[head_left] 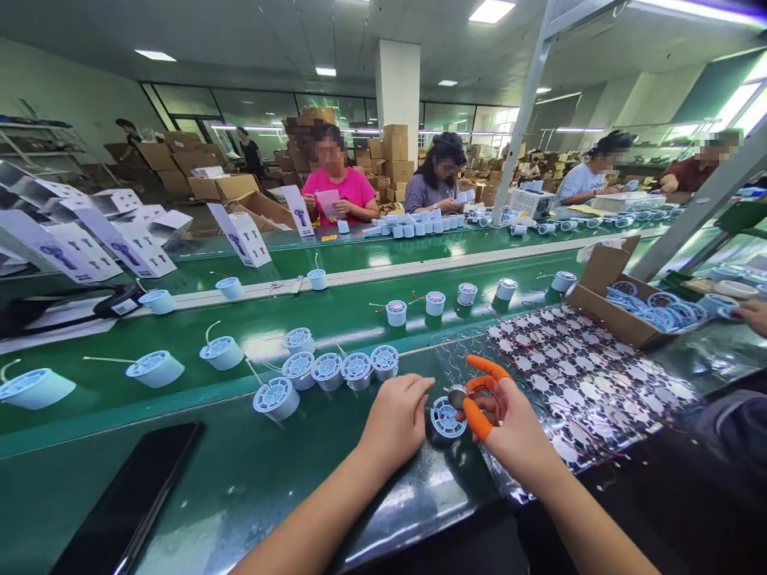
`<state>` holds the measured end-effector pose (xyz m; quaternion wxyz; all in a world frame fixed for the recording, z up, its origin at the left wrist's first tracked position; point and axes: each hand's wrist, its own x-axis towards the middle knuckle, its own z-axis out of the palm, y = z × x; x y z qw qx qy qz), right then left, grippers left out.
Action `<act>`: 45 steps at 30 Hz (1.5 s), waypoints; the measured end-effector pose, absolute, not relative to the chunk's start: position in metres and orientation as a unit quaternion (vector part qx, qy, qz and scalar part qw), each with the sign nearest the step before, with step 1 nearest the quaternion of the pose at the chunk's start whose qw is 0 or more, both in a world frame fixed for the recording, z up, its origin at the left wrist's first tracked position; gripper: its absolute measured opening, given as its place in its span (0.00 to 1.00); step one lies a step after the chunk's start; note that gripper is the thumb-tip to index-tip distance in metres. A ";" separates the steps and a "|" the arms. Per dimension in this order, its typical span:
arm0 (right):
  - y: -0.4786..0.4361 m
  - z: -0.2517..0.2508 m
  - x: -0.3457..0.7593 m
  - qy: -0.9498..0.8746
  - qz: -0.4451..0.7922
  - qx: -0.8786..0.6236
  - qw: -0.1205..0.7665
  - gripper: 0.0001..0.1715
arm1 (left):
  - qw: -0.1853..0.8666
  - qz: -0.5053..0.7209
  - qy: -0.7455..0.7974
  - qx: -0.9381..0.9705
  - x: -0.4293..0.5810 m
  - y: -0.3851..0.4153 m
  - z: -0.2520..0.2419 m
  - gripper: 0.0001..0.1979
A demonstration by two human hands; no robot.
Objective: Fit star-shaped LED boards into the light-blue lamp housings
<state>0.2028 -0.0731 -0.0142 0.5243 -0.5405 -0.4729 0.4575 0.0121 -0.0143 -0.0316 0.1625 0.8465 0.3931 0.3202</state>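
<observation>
A: What sits between the hands?

B: A round housing (447,419) of pale blue plastic, smooth-walled, its top face cut into spokes like a small wheel; it lies flat on the glossy green bench (240,479), just at the near edge of a clear, crinkled plastic sheet (575,375) dotted with white star-shaped pieces.

A: And the left hand (395,422)?

B: Knuckles up, fingers curled close together right against the housing's left side; the tips are hidden, so I cannot tell whether they grip it.

A: The right hand (512,431)?

B: Thumb and forefinger wear orange rubber cots (478,419); they pinch a small disc (457,396), dull and metallic, just above the housing's far rim; the other fingers are folded behind.

A: Anything nearby?

B: A row of like housings (341,369) stands just beyond the left hand; a black phone (129,503) lies flat well to the left.
</observation>
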 end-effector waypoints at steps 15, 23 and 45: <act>-0.077 0.009 0.201 -0.450 0.526 -0.534 0.485 0.26 | 0.180 0.446 0.260 0.838 0.010 -0.025 -0.022 0.15; -0.077 0.002 0.195 -0.513 0.451 -0.537 0.495 0.20 | 0.250 0.460 0.258 0.812 0.013 -0.028 -0.016 0.12; -0.078 0.009 0.207 -0.659 0.240 -0.646 0.301 0.21 | 0.346 0.292 0.413 0.790 0.003 -0.010 -0.017 0.10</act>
